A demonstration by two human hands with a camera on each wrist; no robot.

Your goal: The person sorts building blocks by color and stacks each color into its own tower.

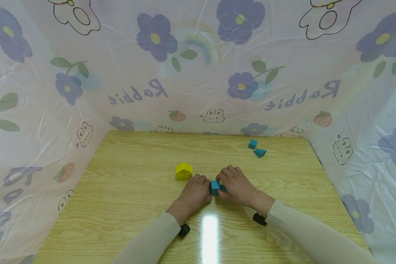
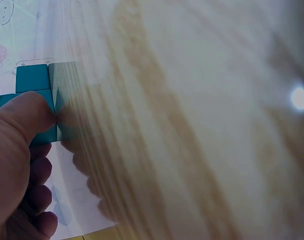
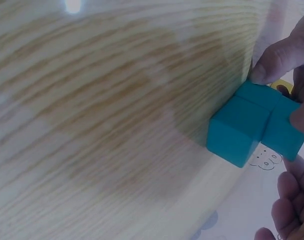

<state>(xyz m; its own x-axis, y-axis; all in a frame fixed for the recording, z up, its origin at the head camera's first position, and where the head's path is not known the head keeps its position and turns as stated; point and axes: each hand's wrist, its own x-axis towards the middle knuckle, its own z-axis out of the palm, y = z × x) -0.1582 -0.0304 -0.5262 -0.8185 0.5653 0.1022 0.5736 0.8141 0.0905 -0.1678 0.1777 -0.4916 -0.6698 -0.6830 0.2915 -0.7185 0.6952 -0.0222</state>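
Note:
Several blue blocks (image 1: 215, 187) sit pressed together on the table between the two hands. My left hand (image 1: 195, 193) holds the block on the left side, its thumb lying across the face in the left wrist view. From the right, my right hand (image 1: 236, 185) pinches another block (image 3: 283, 129) between thumb and finger. One blue cube (image 3: 239, 131) sticks out clear of the fingers in the right wrist view. That cube touches its neighbours, and the fingers partly cover the rest of the group.
Just beyond my left hand stands a yellow block group (image 1: 183, 171) with a peaked top. A loose blue cube (image 1: 252, 144) and a blue triangular block (image 1: 260, 153) lie at the back right of the wooden table (image 1: 135, 154). Patterned cloth (image 1: 198, 80) hangs behind and along both sides.

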